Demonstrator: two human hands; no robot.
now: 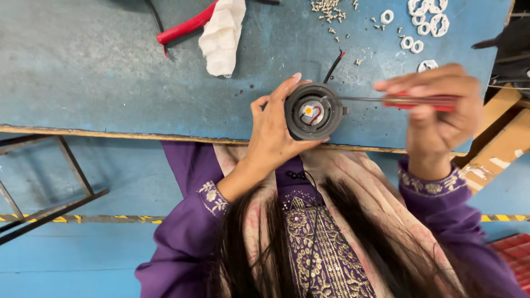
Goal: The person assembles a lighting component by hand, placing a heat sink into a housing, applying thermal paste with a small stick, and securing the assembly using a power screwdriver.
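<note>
1. Left hand (pixel 276 129) raised over the desk edge, palm turned inward, fingers and thumb curled in a closed grip.
2. Left forearm angled up from the lower left, purple sleeve pushed back at the wrist.
3. Right hand (pixel 436 107) level with the left, fingers pinched shut, knuckles outward.
4. Right wrist bent, forearm rising from below.

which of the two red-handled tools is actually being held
The red-handled screwdriver in the right hand, its shaft reaching the round black part. The other red-handled tool lies untouched by the white cloth.
</note>
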